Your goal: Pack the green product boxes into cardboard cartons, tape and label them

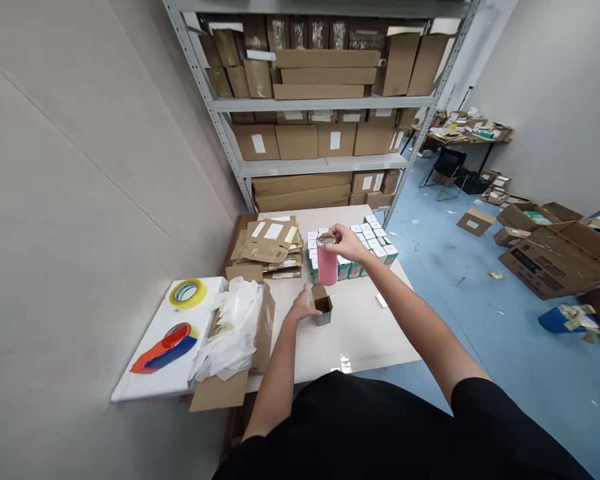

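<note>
A pink cylindrical container (328,268) with a metallic-looking rim hangs upright over the table, gripped near its top by my right hand (346,243). Lower and to the left, a small green cardboard box (323,313) stands with its top flaps up and its brown inside showing. My left hand (303,307) is at this box's left side, fingers stretched and apart; the thumb reaches its edge, though I cannot tell how firmly it touches. Behind the container, rows of small white-topped green boxes (380,248) stand close together.
Flattened cardboard (267,241) is stacked at the table's back left. A carton stuffed with white wrapping paper (237,320) stands left, beside a yellow tape roll (187,293) and a red-and-blue tape dispenser (165,350). Metal shelving (325,105) with cartons rises behind; large cartons (565,257) lie on the right floor.
</note>
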Motion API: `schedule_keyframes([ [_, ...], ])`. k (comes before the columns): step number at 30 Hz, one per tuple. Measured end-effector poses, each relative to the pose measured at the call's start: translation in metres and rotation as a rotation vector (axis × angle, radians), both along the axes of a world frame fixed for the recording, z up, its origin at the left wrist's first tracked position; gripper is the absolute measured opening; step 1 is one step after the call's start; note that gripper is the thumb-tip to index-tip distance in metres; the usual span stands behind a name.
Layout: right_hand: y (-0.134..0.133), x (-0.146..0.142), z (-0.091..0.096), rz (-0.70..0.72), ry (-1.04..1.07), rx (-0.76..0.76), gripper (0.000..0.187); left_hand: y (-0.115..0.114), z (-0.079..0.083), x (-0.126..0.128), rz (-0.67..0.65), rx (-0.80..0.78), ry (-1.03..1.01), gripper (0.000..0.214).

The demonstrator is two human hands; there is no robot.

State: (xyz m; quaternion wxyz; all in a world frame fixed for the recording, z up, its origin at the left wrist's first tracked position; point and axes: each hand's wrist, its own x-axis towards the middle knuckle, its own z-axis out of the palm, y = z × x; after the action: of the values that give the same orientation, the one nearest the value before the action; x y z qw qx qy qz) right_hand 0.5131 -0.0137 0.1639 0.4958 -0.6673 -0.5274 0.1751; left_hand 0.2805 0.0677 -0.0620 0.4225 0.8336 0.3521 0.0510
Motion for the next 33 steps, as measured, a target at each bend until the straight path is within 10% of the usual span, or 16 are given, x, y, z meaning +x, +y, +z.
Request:
schedule_keyframes([
  [5,0.005,-0.002,0.004,-0.028,-0.014,0.027,0.046,0.019,0.121,0.009,0.112,-0.106,-0.655,0.090],
  [11,-0.001,-0.022,0.026,-0.018,0.059,0.048,0.048,0.005,0.219,0.047,-0.007,-0.065,-0.826,0.114],
  [19,-0.036,-0.038,0.003,0.504,0.542,-0.034,0.080,0.003,0.248,0.029,0.112,-0.242,-0.901,0.120],
  [27,-0.039,-0.064,-0.028,0.183,0.548,0.110,0.124,-0.006,0.255,0.040,0.188,-0.326,-0.875,0.125],
  [33,-0.048,-0.053,-0.033,0.386,0.622,0.086,0.116,-0.004,0.251,0.047,0.162,-0.401,-0.927,0.125],
])
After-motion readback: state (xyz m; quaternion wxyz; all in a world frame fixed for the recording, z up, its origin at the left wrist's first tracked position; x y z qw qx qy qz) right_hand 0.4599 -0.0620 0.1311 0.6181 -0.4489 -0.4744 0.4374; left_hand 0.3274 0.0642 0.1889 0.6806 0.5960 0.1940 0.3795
